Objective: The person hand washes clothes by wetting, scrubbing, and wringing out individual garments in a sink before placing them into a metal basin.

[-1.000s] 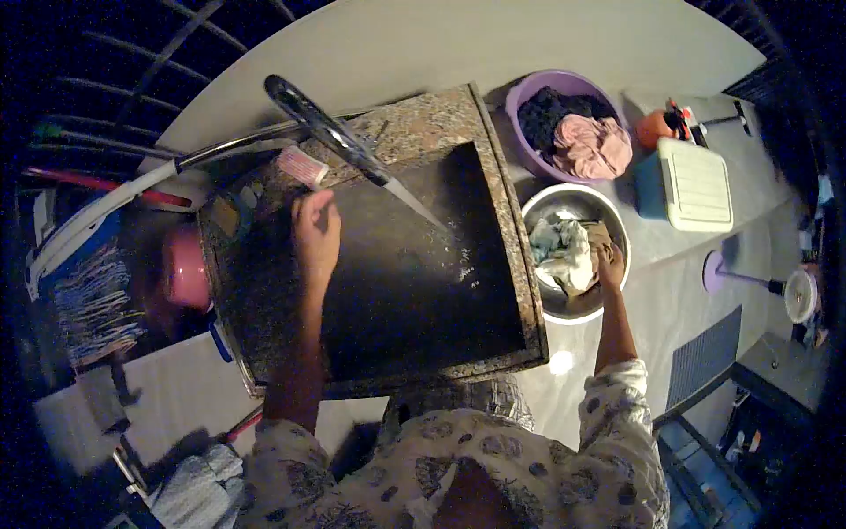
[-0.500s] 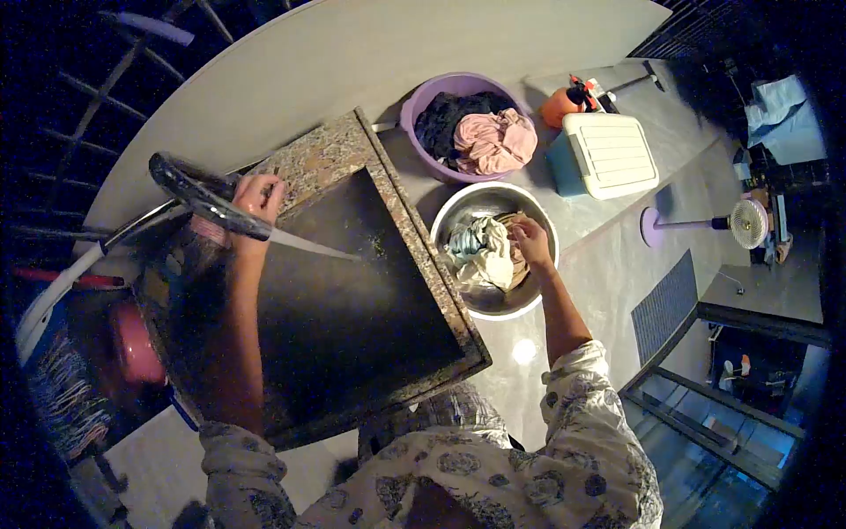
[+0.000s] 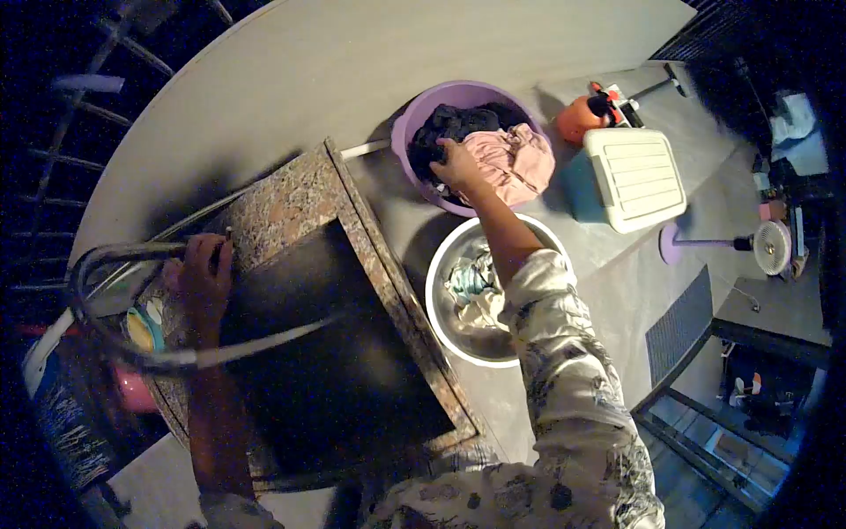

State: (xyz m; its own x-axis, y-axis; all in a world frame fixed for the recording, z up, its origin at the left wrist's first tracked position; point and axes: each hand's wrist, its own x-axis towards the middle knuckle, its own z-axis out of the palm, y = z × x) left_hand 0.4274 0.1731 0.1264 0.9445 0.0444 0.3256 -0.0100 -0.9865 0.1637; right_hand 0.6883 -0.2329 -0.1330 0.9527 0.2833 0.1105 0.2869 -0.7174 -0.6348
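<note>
Water runs from a black hose (image 3: 88, 309) into the dark sink, whose speckled stone rim (image 3: 291, 198) shows around it. My left hand (image 3: 201, 275) is at the rim's far left corner beside the hose, fingers bent; shadow hides what they hold, if anything. In a purple tub (image 3: 401, 132), my right hand (image 3: 456, 167) has its fingers on dark cloth (image 3: 454, 123), next to pink cloth (image 3: 511, 159). Nearer to me, a steel basin (image 3: 441, 331) holds white and greenish cloths (image 3: 476, 286), partly covered by my right forearm.
To the right of the tub are a blue box with a cream lid (image 3: 639, 176) and an orange bottle (image 3: 580, 119). A small fan (image 3: 772, 247) on a purple base stands further right. At the left are a pink container (image 3: 137, 388) and a sponge (image 3: 141, 331).
My right hand has gone from the steel basin up to the dark cloth in the purple tub. My left hand has moved from near the hose to the corner of the rim.
</note>
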